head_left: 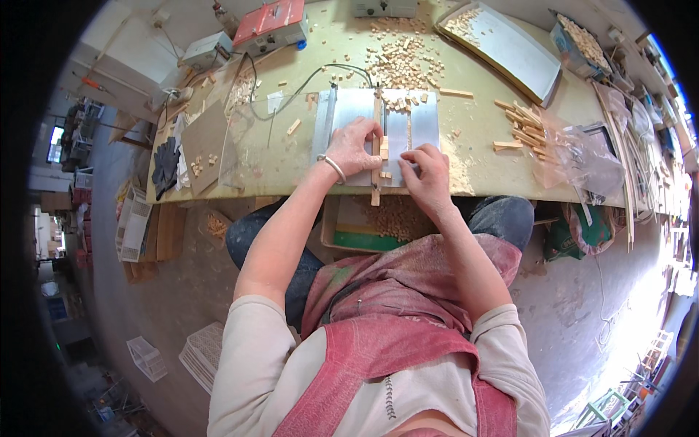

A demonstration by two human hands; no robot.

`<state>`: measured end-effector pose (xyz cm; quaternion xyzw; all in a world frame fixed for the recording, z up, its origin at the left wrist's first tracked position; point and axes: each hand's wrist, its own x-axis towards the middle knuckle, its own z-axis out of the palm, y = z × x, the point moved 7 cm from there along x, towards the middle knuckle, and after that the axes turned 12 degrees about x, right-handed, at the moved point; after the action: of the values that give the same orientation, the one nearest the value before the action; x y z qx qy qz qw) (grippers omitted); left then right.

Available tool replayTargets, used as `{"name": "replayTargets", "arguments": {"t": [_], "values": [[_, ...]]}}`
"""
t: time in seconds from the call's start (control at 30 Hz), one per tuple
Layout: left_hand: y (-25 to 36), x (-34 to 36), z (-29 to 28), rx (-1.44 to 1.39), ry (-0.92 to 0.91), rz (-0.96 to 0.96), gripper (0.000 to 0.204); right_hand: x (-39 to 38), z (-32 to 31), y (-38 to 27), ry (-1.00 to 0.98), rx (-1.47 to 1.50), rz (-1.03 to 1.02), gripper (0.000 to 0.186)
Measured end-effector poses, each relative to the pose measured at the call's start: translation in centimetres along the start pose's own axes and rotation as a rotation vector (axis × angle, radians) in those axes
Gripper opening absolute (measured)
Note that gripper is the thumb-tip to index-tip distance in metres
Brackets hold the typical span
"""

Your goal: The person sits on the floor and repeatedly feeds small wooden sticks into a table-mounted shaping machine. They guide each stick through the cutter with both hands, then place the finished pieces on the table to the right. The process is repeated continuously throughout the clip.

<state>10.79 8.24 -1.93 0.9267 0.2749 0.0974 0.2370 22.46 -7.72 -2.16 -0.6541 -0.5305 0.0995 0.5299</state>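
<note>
A metal plate (425,120) lies near the bench's front edge, with a wooden bar (376,195) running front to back across it. My left hand (351,149) is closed on the wooden bar, fingers and thumb beside small wood pieces (384,148) along its right side. My right hand (428,175) is just right of the bar, over the plate, fingers curled and thumb near the index finger; whether anything is between them is hidden or too small to tell. Loose wood blocks (399,102) sit on the plate's far part.
Heaped small blocks (404,58) cover the back of the bench (291,160). Several wooden sticks (520,124) and a plastic bag (590,164) lie at right. A metal tray (510,58), red box (269,22), cable and dark gloves (166,164) surround the work area. A box of blocks (375,237) sits below.
</note>
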Motion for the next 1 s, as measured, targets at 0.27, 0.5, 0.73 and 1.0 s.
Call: {"name": "replayTargets", "arguments": {"t": [0.27, 0.5, 0.73, 1.0], "values": [[-0.7, 0.7, 0.1, -0.027, -0.004, -0.029, 0.046, -0.7, -9.6, 3.1, 0.257, -0.046, -0.005, 0.009], [-1.2, 2.0, -0.2, -0.044, 0.003, -0.035, 0.045, -2.1, -14.2, 8.0, 0.38, -0.068, 0.104, 0.009], [-1.8, 3.2, -0.3, -0.024, -0.004, -0.055, 0.046, -2.4, -14.0, 8.6, 0.41, -0.094, 0.112, 0.011], [-2.5, 4.3, -0.1, -0.04, -0.053, -0.109, 0.046, -2.5, -14.5, 9.3, 0.45, -0.062, 0.101, 0.011]]}}
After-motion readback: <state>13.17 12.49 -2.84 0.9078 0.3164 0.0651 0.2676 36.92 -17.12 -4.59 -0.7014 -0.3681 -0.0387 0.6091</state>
